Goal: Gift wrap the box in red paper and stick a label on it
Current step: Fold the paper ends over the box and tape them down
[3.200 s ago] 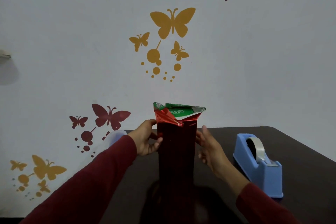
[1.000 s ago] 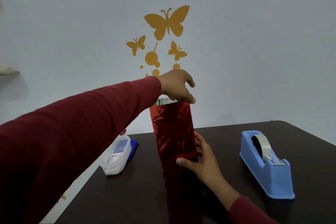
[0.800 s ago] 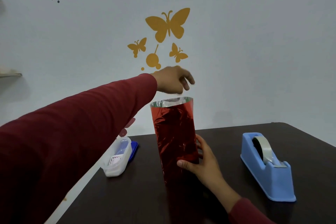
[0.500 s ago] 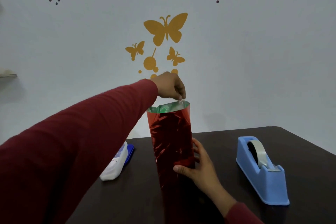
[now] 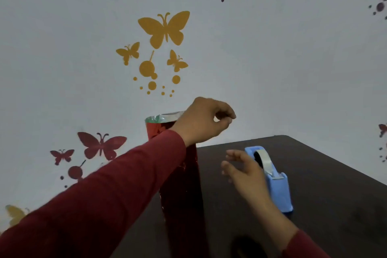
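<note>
Hands (image 5: 204, 120) beside upright wrapped box (image 5: 182, 184)

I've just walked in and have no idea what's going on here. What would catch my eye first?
A tall box wrapped in shiny red paper stands upright on the dark table, its top end open. The left hand hovers at that top with fingers curled, while the open right hand reaches toward a blue tape dispenser to the box's right. Yellow butterfly stickers dot the wall behind.
</note>
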{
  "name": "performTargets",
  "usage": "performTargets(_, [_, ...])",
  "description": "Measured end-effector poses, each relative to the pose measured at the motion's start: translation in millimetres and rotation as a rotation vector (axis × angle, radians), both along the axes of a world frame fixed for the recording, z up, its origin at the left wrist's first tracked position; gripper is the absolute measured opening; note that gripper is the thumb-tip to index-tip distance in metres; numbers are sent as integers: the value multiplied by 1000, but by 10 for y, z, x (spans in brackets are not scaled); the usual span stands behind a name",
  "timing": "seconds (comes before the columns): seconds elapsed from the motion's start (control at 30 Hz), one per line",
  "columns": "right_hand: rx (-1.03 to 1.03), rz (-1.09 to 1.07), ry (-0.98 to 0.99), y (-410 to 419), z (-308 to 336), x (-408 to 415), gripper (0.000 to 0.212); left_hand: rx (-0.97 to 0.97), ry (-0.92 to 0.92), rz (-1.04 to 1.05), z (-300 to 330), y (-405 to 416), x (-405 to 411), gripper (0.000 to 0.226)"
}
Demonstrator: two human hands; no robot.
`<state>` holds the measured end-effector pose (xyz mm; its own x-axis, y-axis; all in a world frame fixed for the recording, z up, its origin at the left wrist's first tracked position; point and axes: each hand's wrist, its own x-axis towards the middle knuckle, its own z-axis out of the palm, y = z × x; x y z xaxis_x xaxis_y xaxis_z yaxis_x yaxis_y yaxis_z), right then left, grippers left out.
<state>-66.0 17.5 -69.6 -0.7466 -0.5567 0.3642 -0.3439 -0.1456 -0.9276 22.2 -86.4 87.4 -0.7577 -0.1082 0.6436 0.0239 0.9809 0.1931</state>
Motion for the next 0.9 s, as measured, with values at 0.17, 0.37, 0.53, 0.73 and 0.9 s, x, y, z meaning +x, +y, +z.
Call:
performTargets(0.17, [90, -401, 267, 651, 206, -411, 12, 60, 81, -33, -759, 125, -399, 16])
performTargets(0.37, [681, -299, 13, 846, 182, -881, 39, 264, 20, -134, -1689, 250, -806, 65])
performTargets(0.53, [592, -17, -495, 796, 229, -879, 39, 481, -45, -195, -1993, 151, -987, 97])
performTargets(0.73, [556, 29, -640, 751, 327, -960, 23, 375, -65, -179, -2050, 146, -1047, 106])
performTargets(0.9, [457, 15, -708, 673, 248, -985, 32, 372, -73, -170, -2092, 214, -1004, 115])
